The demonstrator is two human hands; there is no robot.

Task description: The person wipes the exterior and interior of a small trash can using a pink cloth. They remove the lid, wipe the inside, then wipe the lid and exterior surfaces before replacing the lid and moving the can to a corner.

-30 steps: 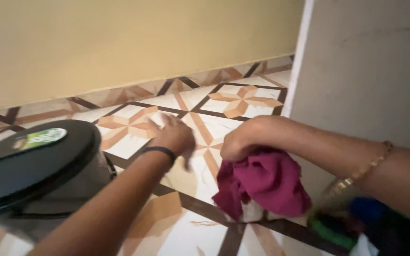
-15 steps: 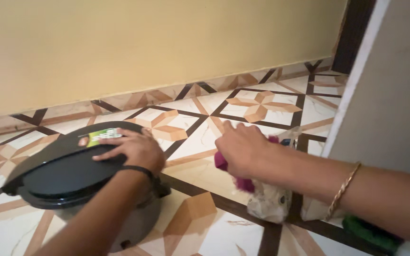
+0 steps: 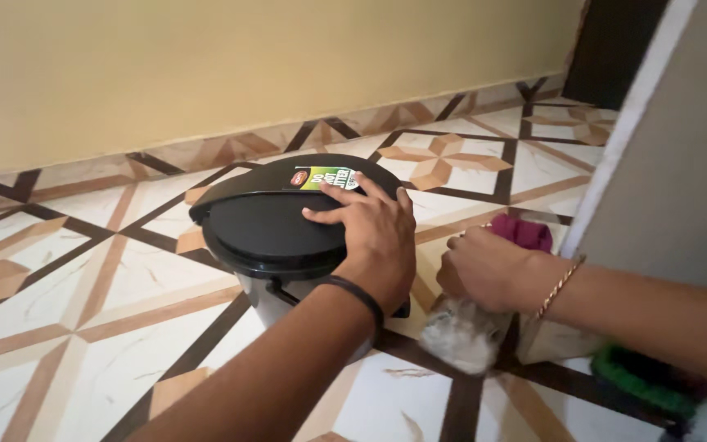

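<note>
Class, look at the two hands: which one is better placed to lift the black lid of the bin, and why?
The left hand. It already lies flat on the bin's black lid, fingers spread over its top. The right hand is off to the side, closed on a pale bag beside a maroon cloth.

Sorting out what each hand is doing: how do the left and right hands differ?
The left hand lies flat, fingers spread, on the bin's black lid; the right hand is curled around a maroon cloth and a pale bag. The left wrist wears a dark band, the right a gold bangle. Both are bare.
</note>
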